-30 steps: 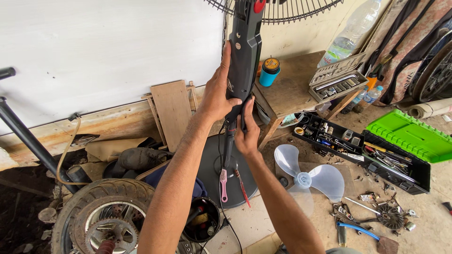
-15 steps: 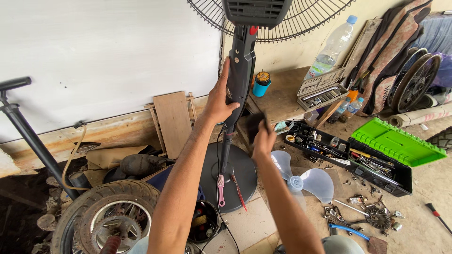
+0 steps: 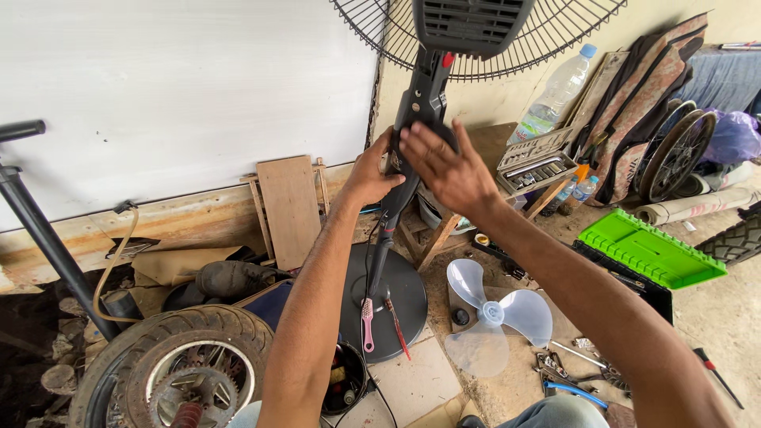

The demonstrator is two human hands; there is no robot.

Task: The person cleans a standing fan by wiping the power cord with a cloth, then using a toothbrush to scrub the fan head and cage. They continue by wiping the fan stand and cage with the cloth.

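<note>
A black pedestal fan stand rises from a round dark base, with the motor housing and rear wire guard at the top. My left hand grips the stand's column from the left. My right hand is raised in front of the column with fingers spread, holding nothing. A clear fan blade lies on the floor to the right of the base. A pink-handled tool and a red screwdriver rest on the base.
A motorcycle wheel lies at the lower left, with a black pole above it. A wooden board leans on the white wall. To the right are a socket set, a water bottle and a green-lidded toolbox.
My right hand has come off the lower column and risen, opening in front of it. The view has tilted up, showing more of the fan head.
</note>
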